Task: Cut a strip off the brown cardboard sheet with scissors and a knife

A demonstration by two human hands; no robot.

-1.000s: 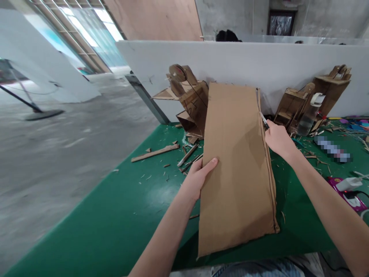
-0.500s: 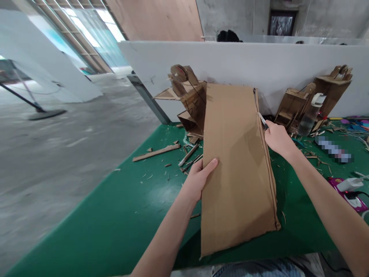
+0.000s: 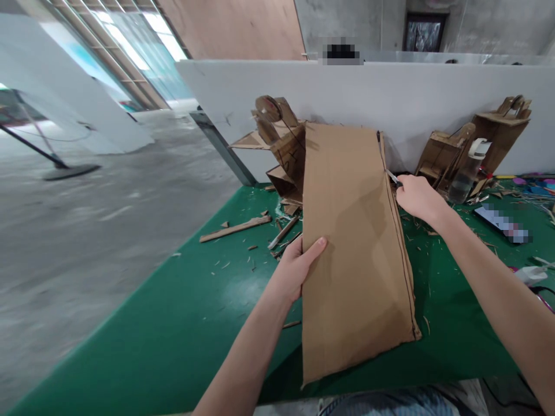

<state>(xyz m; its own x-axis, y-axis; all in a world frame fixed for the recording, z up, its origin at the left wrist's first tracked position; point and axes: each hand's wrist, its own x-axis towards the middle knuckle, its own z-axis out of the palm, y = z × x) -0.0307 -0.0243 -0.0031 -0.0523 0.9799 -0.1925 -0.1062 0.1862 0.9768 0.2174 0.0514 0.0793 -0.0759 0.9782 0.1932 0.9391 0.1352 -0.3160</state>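
Two hands work one cardboard sheet (image 3: 351,248) lying on the green surface (image 3: 182,312). Left hand (image 3: 299,267) has its grip clamped on the sheet's left edge. Right hand (image 3: 417,198) has its grip closed on a knife (image 3: 392,178), the blade at the drawn line near the far end. Cutting looks underway; the next stroke needs a steady pull along that line.

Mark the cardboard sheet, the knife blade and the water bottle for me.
cardboard sheet (image 3: 351,242), head view, middle of its face
knife blade (image 3: 390,175), head view, bare metal beyond the fist
water bottle (image 3: 466,173), head view, clear body
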